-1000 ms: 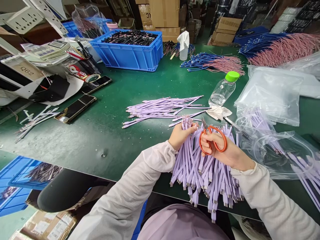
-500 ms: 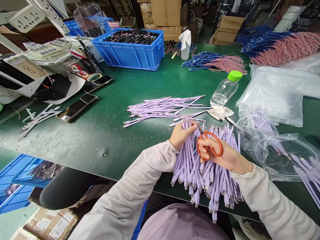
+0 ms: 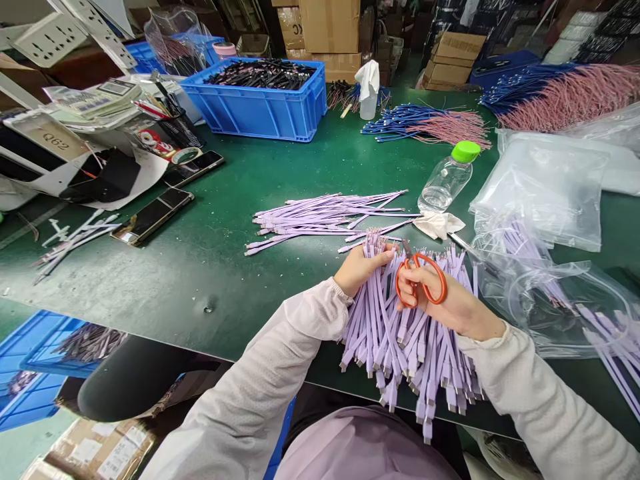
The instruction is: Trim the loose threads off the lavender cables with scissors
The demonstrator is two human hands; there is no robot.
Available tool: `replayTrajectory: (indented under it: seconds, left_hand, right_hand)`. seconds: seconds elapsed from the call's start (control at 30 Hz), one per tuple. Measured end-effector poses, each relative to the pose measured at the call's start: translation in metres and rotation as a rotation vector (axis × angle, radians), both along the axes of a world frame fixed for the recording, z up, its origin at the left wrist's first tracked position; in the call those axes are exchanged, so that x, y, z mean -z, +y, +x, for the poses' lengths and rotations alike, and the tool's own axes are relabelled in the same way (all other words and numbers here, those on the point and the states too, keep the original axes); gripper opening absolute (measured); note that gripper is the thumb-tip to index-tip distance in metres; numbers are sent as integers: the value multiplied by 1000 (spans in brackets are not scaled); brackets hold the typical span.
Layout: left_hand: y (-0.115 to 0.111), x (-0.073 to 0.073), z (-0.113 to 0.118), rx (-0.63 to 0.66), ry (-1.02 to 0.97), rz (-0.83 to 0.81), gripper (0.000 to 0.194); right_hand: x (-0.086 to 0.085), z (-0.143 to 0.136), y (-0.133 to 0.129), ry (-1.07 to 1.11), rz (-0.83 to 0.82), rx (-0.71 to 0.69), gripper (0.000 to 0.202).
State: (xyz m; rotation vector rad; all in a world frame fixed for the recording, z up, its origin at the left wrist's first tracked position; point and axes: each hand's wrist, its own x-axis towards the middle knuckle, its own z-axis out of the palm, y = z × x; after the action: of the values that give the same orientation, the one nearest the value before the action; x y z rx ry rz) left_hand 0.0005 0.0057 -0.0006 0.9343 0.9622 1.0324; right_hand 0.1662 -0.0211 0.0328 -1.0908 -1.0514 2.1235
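Note:
My left hand (image 3: 364, 267) is closed around the upper ends of some flat lilac USB cables (image 3: 379, 320), whose bare wire tips stick up above my fingers. In my right hand (image 3: 445, 300) is a pair of scissors (image 3: 440, 280) with orange handles, my fingers through the loops. Its short blades point up and left, close to my left thumb. Under both hands the cables fan out, with metal plugs hanging over the table's front edge. Farther back lies a looser heap of lilac cables (image 3: 320, 217). What the blades touch is too small to make out.
A bottle with a green cap (image 3: 445, 180) stands behind a crumpled white cloth (image 3: 438, 225). Clear plastic bags (image 3: 545, 187) lie at the right. Blue-and-pink wires (image 3: 430, 125), a blue crate (image 3: 260, 100) of dark cables and a phone (image 3: 153, 217) are farther off.
The scissors have moved slightly right and up from the left thumb, and their blades look more upright. My left hand keeps its grip on the cables. The view has shifted slightly.

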Motion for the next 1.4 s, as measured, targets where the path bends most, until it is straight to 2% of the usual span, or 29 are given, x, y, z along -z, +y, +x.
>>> replayTrajectory:
  seconds: [0.13,0.23,0.3,0.4,0.53,0.63,0.83,1.17,1.3,1.4]
  left_hand:
    - [-2,-5,-5,146,14,23,43]
    - [-4,-7,-3,83,5,8,43]
    - [-5,-6,1,24,-32,3,37]
    - [-6,-2,5,4,-112,-22,33]
    - [-6,-1,5,-23,-111,-33,36]
    - [-6,-3,4,-55,-22,-11,32]
    - [-6,-4,7,-63,52,-15,30]
    - [-6,0,8,-75,74,11,27]
    - [-7,-3,9,-55,63,-13,25]
    - [-8,-6,9,-54,39,-17,25]
  right_hand:
    - [2,5,7,-153,259,206,22]
    - [8,10,13,-407,536,322,21]
    - [12,13,16,-542,722,334,22]
    - [19,15,18,-616,944,315,19]
    - [22,13,18,-688,1102,280,32]
    - [20,11,18,-687,1136,269,40]
    - [15,8,17,-695,1159,253,40]
    - [10,10,18,-812,1268,295,26]
    - [14,11,20,-785,1224,293,23]
    - [12,11,18,-682,1056,342,23]
